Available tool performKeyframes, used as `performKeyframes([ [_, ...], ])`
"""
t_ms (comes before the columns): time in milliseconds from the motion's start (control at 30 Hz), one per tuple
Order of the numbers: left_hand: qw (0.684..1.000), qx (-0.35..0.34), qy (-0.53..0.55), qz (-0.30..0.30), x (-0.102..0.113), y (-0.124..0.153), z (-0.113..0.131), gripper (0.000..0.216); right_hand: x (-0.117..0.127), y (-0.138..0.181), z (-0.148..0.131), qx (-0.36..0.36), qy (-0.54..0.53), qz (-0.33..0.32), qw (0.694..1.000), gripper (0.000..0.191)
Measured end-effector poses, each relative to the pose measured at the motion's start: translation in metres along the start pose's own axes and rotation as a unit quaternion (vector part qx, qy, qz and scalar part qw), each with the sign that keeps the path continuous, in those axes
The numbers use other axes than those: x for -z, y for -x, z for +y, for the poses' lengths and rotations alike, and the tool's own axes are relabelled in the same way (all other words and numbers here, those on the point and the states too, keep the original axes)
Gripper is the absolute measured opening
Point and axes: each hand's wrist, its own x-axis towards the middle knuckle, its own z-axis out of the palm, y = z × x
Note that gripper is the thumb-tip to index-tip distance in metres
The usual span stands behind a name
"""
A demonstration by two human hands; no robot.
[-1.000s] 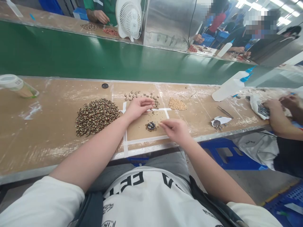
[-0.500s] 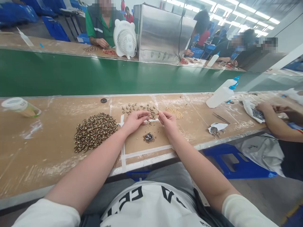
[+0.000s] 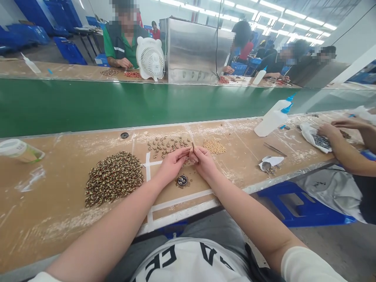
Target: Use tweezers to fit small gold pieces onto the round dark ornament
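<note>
Above the worktable, my left hand [image 3: 173, 163] and my right hand [image 3: 203, 159] meet at the fingertips. A thin brownish stick [image 3: 193, 145] pokes up from the pinched fingers of the right hand. My left thumb and fingers are also pinched, and whatever is in them is too small to make out. Just beyond the hands lie small metal pieces [image 3: 160, 147], spread loosely. Small yellowish beads [image 3: 214, 147] lie beyond the right hand. A small round black dish [image 3: 182, 180] sits below the hands, with something shiny inside. Left of my forearm rises a large heap of gold-and-brown pieces [image 3: 114, 178].
White bottles with blue nozzles [image 3: 268, 123] stand at right, near tweezers [image 3: 274, 149] and a white scrap [image 3: 272, 161]. A co-worker's hands [image 3: 329, 131] work over a white bag. A plastic cup [image 3: 20, 150] lies far left; a green belt [image 3: 88, 105] runs behind.
My hands have come together; a gap separated them before. The left fingers, more spread earlier, are now pinched. The stick in my right hand now points more upright. The view has shifted slightly.
</note>
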Motion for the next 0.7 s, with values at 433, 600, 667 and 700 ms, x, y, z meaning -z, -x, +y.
performKeyframes([
  [433,0.994,0.031,0.105,0.018,0.003,-0.005,0.001,0.040,0.000,-0.002,0.001,-0.022,-0.035,-0.001,0.999,0.048],
  [600,0.993,0.048,0.089,0.062,0.006,-0.005,0.000,0.035,0.004,-0.003,-0.002,-0.010,-0.011,0.017,1.000,0.048],
  [667,0.992,0.047,0.092,0.076,0.009,-0.004,0.001,0.037,0.007,-0.004,-0.004,-0.004,0.010,0.030,0.999,0.048],
  [700,0.991,0.044,0.097,0.084,0.011,-0.004,0.002,0.039,0.008,-0.004,-0.004,-0.002,0.022,0.036,0.999,0.049],
])
